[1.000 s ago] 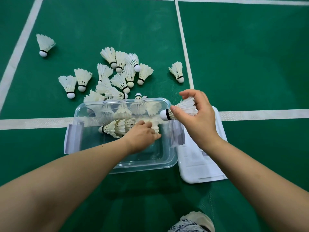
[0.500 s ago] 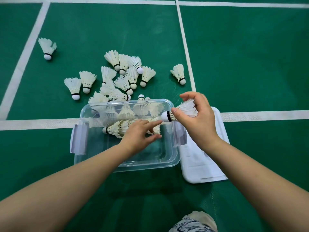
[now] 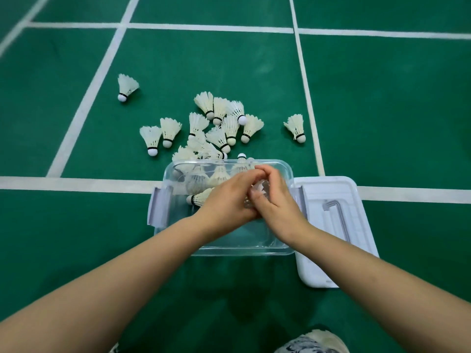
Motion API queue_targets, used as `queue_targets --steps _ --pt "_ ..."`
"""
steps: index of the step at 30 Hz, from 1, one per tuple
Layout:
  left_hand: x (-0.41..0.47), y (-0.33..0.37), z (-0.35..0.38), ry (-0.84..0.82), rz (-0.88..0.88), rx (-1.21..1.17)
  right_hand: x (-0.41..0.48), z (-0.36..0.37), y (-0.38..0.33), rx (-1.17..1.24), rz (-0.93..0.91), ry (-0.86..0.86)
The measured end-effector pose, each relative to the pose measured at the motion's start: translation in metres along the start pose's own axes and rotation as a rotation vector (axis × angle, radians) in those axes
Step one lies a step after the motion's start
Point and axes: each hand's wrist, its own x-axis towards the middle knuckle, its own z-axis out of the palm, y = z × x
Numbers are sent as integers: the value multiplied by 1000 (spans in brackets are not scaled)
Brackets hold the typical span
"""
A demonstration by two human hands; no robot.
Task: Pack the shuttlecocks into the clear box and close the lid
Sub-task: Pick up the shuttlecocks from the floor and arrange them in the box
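Observation:
The clear box (image 3: 242, 251) stands open on the green floor, and both my hands meet over its middle. My right hand (image 3: 276, 202) is shut on a white feather shuttlecock (image 3: 260, 190), of which only some feathers show between my fingers. My left hand (image 3: 226, 198) lies on a stack of shuttlecocks (image 3: 200, 199) lying sideways in the box, cork end pointing left, and its fingers touch my right hand. Several more shuttlecocks (image 3: 219, 174) show through the box's far wall. A loose pile of shuttlecocks (image 3: 224, 126) lies on the floor just beyond the box.
The white lid (image 3: 331, 225) lies on the floor, right of the box. A grey latch flap (image 3: 159, 207) hangs open on the box's left side. Single shuttlecocks lie at the far left (image 3: 126, 86) and right (image 3: 295, 127). My shoe (image 3: 311, 342) shows at the bottom edge.
My right hand has carried its shuttlecock left from the box's right rim to over the middle of the box, and now meets my left hand. The camera tilted up.

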Motion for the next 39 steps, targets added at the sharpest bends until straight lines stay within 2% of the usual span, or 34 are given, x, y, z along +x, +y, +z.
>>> queue_targets --steps 2,5,8,11,19,23,29,32,37,39 --pt "-4 -8 -6 -75 8 -3 0 4 -1 90 74 -69" --pt "-10 -31 -12 -194 -33 58 2 5 1 41 100 -106" --pt "-17 -61 -18 -380 -145 282 6 0 7 -91 66 -31" --pt "-23 -81 -22 -561 -219 420 10 -6 11 -99 70 61" --pt "-17 -100 -3 -702 -312 421 20 -8 15 -183 18 97" --pt "-18 -105 4 -697 -311 474 22 -11 15 -180 2 134" --pt "-18 -100 0 -689 -342 421 20 -14 18 -196 1 117" --pt "-16 -91 -9 -573 -298 353 20 -15 16 -181 5 124" --pt "-8 -65 -30 -304 -345 1 27 -18 4 -187 -18 123" --pt "-1 -54 -37 -235 -325 -59 38 -21 -5 -240 -45 116"
